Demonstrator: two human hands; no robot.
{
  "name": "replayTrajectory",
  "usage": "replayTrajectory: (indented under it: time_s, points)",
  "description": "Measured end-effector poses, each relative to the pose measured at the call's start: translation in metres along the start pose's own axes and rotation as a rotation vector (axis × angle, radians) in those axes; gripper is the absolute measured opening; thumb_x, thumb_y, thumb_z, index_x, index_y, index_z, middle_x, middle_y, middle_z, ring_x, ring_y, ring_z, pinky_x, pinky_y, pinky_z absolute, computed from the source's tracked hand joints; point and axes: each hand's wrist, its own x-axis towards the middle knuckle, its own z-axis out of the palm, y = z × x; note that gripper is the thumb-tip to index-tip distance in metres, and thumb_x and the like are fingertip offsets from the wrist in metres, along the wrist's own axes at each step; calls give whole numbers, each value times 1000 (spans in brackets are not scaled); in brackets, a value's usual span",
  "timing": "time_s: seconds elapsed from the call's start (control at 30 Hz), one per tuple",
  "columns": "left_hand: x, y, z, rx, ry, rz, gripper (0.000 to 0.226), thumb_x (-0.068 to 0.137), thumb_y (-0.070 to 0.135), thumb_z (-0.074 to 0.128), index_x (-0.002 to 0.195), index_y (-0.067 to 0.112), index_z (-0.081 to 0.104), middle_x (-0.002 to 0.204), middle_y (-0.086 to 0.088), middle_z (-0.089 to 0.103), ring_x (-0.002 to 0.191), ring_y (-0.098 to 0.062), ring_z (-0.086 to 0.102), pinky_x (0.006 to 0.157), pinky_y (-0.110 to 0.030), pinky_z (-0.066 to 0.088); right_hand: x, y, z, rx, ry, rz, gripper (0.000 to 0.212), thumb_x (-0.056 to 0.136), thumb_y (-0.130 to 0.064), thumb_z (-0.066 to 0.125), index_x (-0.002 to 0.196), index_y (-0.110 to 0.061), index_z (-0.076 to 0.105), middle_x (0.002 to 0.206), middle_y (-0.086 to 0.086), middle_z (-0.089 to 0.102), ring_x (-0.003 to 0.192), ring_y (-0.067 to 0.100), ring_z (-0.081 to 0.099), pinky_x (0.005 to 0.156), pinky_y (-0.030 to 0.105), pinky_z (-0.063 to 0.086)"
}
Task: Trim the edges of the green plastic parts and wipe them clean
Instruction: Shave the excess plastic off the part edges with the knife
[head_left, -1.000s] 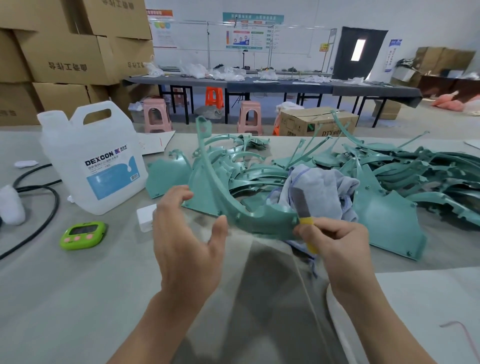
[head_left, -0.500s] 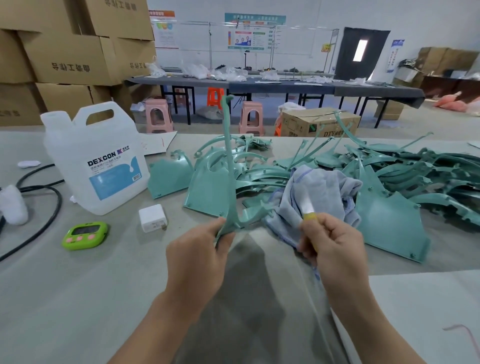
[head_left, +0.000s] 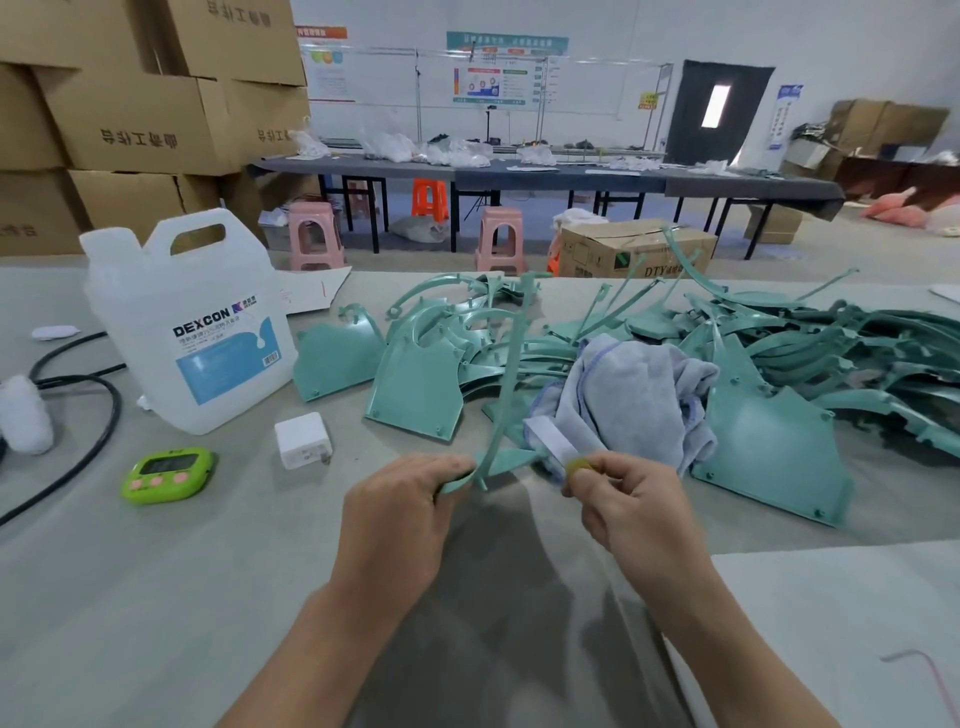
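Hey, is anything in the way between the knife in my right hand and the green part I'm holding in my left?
Nothing visible. The knife in the right hand sits right beside the green part gripped by the left hand; the grey cloth lies behind them, not between.

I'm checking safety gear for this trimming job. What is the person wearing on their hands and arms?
Nothing that shows. The left hand and right hand are bare: no gloves, rings or tape visible. The left forearm and right forearm are bare too, with no sleeve, watch or wristband in view down to the frame's bottom edge.
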Motion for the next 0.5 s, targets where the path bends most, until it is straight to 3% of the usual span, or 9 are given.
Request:
replayTrajectory:
  time_s: [0.07,0.13,0.2,0.3,0.37,0.43,0.5]
  points:
    - [0,-1,-1,-13,-4,-9,28,74,11,87,96,29,81,95,15,78,83,-10,72,76,-19,50,4,10,-3,-271,75,16,21,91,-16,64,72,-10,66,46,-3,40,46,11,31,48,27,26]
    - [-1,0,-2,-16,15,-26,25,74,15,88,92,30,81,88,14,77,76,-9,69,69,-16,44,4,12,-8,-461,147,28,22,90,-20,64,74,-5,62,49,2,45,48,10,33,51,31,30]
    - [1,1,-3,14,37,-15,21,74,19,86,89,32,81,84,15,77,71,-8,67,63,-13,36,3,10,-7,-287,122,3,24,90,-16,65,69,-7,60,49,-3,41,49,12,31,50,28,26]
    - [0,1,-2,34,44,66,33,64,10,85,90,31,82,91,16,78,82,-7,73,72,-16,50,-4,-2,1,-21,72,-69,24,89,-17,65,67,-11,61,50,-6,36,49,13,27,45,23,22]
    - [-1,3,-2,59,63,124,37,61,3,79,90,28,82,94,14,78,86,-8,72,77,-17,51,-11,-3,7,-102,67,-157,23,86,-27,64,67,-15,59,48,-9,36,47,9,27,44,20,24]
    - [-1,6,-3,89,79,165,33,65,10,64,88,27,82,92,14,77,86,-8,71,77,-14,45,-14,-2,11,-294,76,-216,32,90,-28,67,62,-23,53,47,-9,37,46,7,29,44,17,24]
    - [-1,9,-4,114,70,157,33,68,16,57,86,27,82,90,14,77,84,-9,71,72,-17,48,-15,0,15,-377,60,-215,38,94,-27,69,61,-26,51,47,-8,39,45,8,31,45,19,29]
